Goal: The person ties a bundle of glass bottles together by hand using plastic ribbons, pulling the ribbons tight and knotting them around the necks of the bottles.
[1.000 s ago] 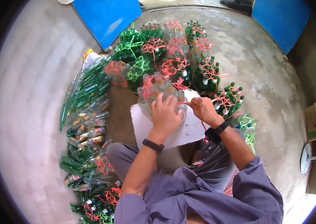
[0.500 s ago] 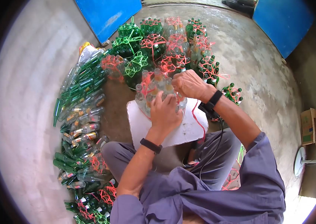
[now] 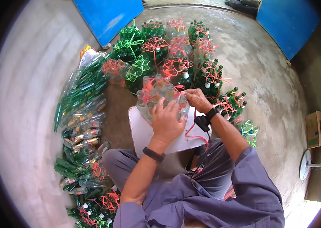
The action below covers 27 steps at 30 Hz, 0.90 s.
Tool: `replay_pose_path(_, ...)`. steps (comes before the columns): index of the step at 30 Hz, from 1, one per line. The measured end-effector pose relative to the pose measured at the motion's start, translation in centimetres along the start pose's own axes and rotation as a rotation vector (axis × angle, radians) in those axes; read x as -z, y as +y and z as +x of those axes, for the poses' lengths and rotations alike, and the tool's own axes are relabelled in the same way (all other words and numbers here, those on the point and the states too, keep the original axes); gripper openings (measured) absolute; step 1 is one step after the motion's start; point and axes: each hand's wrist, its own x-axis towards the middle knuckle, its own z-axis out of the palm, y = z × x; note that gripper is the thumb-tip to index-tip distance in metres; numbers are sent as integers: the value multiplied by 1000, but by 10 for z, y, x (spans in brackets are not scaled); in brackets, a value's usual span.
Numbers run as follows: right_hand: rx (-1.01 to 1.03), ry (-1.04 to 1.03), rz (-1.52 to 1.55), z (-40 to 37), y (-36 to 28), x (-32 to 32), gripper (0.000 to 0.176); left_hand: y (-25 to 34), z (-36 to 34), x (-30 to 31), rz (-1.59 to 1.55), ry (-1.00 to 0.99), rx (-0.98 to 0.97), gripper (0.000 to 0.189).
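Note:
A cluster of clear glass bottles (image 3: 161, 89) stands upright on a white board (image 3: 139, 131), with red plastic string looped round the necks. My left hand (image 3: 167, 123) lies over the near bottles, its fingers stretched out and apart among the necks. On the cluster's right side, my right hand (image 3: 197, 100) is closed in a pinch at the red plastic string (image 3: 178, 87), beside a front bottle's neck. The fingertips partly hide what they grip. A loose length of red string (image 3: 196, 136) trails down over the board toward my lap.
Several tied bundles of green bottles (image 3: 154, 47) and clear bottles stand beyond the board. Loose bottles (image 3: 81, 95) lie piled along the left wall. A cardboard box (image 3: 317, 129) and a fan (image 3: 305, 164) are at the right. A black cable (image 3: 202, 167) hangs from my right wrist.
My right hand has moved right and down, from above the bottle necks to the cluster's right side. My left hand stays on the near bottles.

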Motion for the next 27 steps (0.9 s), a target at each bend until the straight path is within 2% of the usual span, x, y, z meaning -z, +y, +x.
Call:
replay_pose_path(1, 393, 21, -334, -1, 12, -2, 24, 0, 0, 0, 2, 2, -7, 45)
replay_pose_path(4, 345, 58, -368, -4, 15, -5, 21, -3, -4, 2, -19, 15, -12, 46)
replay_pose_path(6, 101, 112, -224, -6, 10, -7, 26, -6, -9, 3, -91, 39, -25, 50)
replay_pose_path(10, 127, 157, -80, -5, 16, -13, 36, 0, -42, 18, -186, 159, 57, 58)
replay_pose_path(12, 119, 159, -74, -5, 21, -14, 36, 1, -63, 30, -186, 205, 189, 74)
replay_pose_path(13, 116, 164, -78, -3, 23, -13, 36, -1, -72, 30, -184, 203, 188, 74)
replay_pose_path(15, 114, 167, -75, 0, 28, -12, 37, -10, -90, 19, -342, 216, 441, 84)
replay_pose_path(19, 95, 182, -182, 2, 30, -10, 41, -26, -98, -18, -411, 180, 508, 91)
replay_pose_path(21, 86, 206, -190, 3, 37, -12, 42, -23, -88, -27, -747, 117, 694, 92)
replay_pose_path(22, 135, 233, -175, 7, 44, -14, 43, -28, -89, -37, -748, 116, 690, 92)
replay_pose_path(24, 275, 325, -177, 7, 48, -18, 43, -39, -91, -60, -657, 268, 551, 94)
replay_pose_path(27, 280, 238, -149, -15, 17, -22, 41, -46, -87, -50, -733, 186, 556, 93)
